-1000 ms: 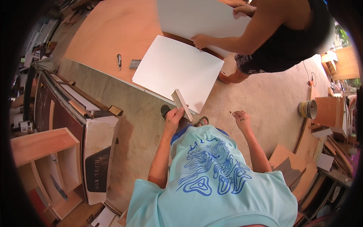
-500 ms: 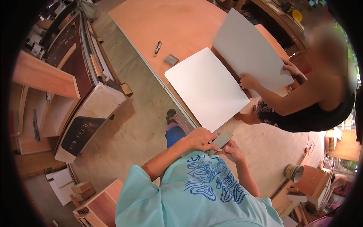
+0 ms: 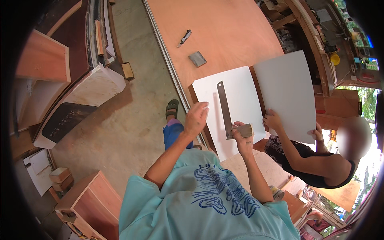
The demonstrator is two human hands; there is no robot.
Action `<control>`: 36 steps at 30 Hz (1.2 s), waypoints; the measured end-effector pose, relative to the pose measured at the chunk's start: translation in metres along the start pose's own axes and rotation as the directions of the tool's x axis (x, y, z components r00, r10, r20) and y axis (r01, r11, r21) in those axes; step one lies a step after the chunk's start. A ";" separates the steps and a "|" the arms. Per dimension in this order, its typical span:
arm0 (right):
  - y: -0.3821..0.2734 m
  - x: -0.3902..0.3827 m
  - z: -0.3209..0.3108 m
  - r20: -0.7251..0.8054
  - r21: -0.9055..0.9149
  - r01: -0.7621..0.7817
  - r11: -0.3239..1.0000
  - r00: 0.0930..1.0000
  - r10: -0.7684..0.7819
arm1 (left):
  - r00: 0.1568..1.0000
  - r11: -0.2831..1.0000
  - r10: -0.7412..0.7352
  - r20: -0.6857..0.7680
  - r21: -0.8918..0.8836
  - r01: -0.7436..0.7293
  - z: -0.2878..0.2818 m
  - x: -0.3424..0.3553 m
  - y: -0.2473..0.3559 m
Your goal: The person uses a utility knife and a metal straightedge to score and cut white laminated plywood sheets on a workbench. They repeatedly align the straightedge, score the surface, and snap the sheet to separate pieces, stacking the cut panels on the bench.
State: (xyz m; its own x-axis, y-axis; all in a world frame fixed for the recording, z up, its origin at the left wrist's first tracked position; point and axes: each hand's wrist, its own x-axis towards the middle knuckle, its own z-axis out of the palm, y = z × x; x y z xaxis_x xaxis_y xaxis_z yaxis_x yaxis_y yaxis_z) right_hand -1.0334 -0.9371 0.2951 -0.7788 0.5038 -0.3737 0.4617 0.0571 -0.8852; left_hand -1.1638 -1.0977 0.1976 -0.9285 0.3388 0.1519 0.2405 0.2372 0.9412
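Observation:
My right hand (image 3: 242, 140) grips the stock of a try square (image 3: 225, 108), whose dark metal blade points away from me over a white sheet (image 3: 240, 88). A hole shows at the blade's far tip. My left hand (image 3: 195, 120) is raised near the sheet's left edge with fingers loosely apart, holding nothing. The sheet rests at the near end of a large wood-faced panel (image 3: 224, 24). Farther up that panel lie a utility knife (image 3: 184, 38) and a small grey block (image 3: 197, 59).
At the right another person (image 3: 316, 160) holds a second white sheet (image 3: 288, 88) tilted up with both hands. Wooden cabinets (image 3: 94, 196) stand at the lower left and left. A wooden rack (image 3: 308, 32) runs along the far right.
The try square has swung out from close to my body, its blade now over the sheet. My left hand has let go of it and moved left. The other person's sheet has shifted.

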 end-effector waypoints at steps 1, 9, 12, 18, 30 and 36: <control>-0.006 0.016 0.009 0.021 -0.030 0.003 1.000 1.000 -0.002 | 0.966 0.960 -0.255 -0.040 -0.130 0.248 0.003 0.013 -0.031; -0.046 0.102 0.082 0.143 -0.261 0.095 0.961 0.988 -0.059 | 0.560 0.276 -0.745 0.363 -0.597 0.754 0.013 0.090 -0.152; -0.049 0.123 0.100 0.171 -0.389 0.129 0.912 0.983 -0.067 | 0.530 0.247 -0.732 0.429 -0.558 0.793 0.021 0.101 -0.155; -0.051 0.153 0.121 0.240 -0.535 0.183 0.825 0.969 -0.059 | 0.310 0.014 -0.820 0.482 -0.525 0.851 0.009 0.136 -0.163; -0.048 0.163 0.121 0.242 -0.537 0.092 0.838 0.969 0.049 | 0.376 0.253 -0.782 0.497 -0.299 0.920 0.003 0.158 -0.150; -0.048 0.163 0.122 0.238 -0.526 0.087 0.846 0.970 0.048 | 0.375 0.216 -0.790 0.484 -0.352 0.911 0.007 0.154 -0.152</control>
State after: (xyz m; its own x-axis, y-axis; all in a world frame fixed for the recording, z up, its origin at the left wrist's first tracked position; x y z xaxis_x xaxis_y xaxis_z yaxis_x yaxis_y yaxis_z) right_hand -1.2346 -0.9631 0.2424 -0.8341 0.2866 -0.4713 0.5465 0.5454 -0.6356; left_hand -1.3410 -1.0757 0.0764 -0.4014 0.3805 -0.8331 -0.8931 0.0390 0.4482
